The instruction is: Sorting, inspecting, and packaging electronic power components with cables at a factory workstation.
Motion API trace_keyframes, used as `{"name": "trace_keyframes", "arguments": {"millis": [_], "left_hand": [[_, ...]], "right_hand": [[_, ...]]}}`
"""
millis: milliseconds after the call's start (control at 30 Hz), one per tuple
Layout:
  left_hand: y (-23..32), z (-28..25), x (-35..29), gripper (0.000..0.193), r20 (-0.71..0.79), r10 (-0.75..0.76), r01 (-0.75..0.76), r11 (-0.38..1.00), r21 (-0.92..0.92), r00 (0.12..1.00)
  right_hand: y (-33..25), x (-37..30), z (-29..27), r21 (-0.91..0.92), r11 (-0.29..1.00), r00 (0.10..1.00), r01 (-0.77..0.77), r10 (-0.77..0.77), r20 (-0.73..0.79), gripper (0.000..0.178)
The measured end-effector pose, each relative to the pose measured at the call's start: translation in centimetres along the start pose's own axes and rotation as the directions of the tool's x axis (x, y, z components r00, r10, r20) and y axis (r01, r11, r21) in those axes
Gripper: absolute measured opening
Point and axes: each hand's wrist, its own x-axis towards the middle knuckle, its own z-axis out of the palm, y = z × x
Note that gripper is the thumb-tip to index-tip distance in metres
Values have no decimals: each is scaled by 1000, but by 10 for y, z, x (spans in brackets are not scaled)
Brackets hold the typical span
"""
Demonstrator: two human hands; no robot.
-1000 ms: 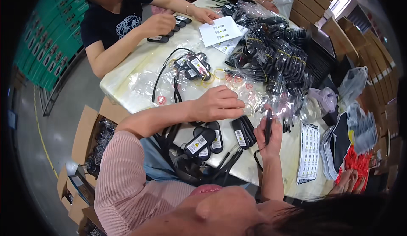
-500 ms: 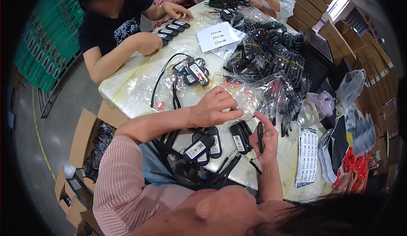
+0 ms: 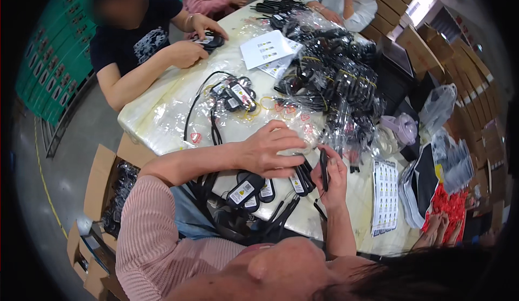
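Note:
My left hand [image 3: 270, 150] reaches across the table with its fingers spread, over some flat black oval devices [image 3: 300, 183] with white labels. I see nothing held in it, though the undersides of its fingers are hidden. In my right hand [image 3: 336, 175] a similar black oval device [image 3: 324, 170] is gripped, turned edge-on. More labelled black devices [image 3: 244, 192] lie overlapping below my left wrist, with black cords [image 3: 284, 217] near the table's front edge. Beyond my hands, clear plastic bags [image 3: 294, 121] lie beside another cluster of labelled devices [image 3: 240, 95].
Bagged black cords [image 3: 340, 84] are heaped at the far right. Label sheets [image 3: 385, 198] lie right of my right hand; more paper sheets [image 3: 266, 49] lie farther back. A co-worker [image 3: 138, 47] handles black devices at the far left. An open carton [image 3: 102, 182] stands beside the table.
My left hand has come nearer and its fingers have spread over the devices. My right hand keeps its device. The co-worker at the left has gathered the laid-out devices together.

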Motion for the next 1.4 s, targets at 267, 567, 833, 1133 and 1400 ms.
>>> {"name": "trace_keyframes", "arguments": {"millis": [267,567,833,1133,1400], "left_hand": [[7,4,6,34,338,-582,648,480,-591,739],[-3,10,-3,32,458,-522,668,338,-663,719],[0,9,-1,24,556,-571,762,211,-612,604],[2,3,2,19,564,-564,787,307,-534,603],[1,7,2,16,470,-496,683,514,-519,730]], "right_hand": [[6,-14,-6,-223,967,990,127,-137,-28,43],[0,-5,-3,-252,961,993,113,-120,-13,35],[5,-7,-4,-266,949,984,171,-178,-4,36],[3,-9,-2,-207,975,993,80,-97,-74,36],[1,-9,-2,-154,988,994,30,-46,-100,39]]}}
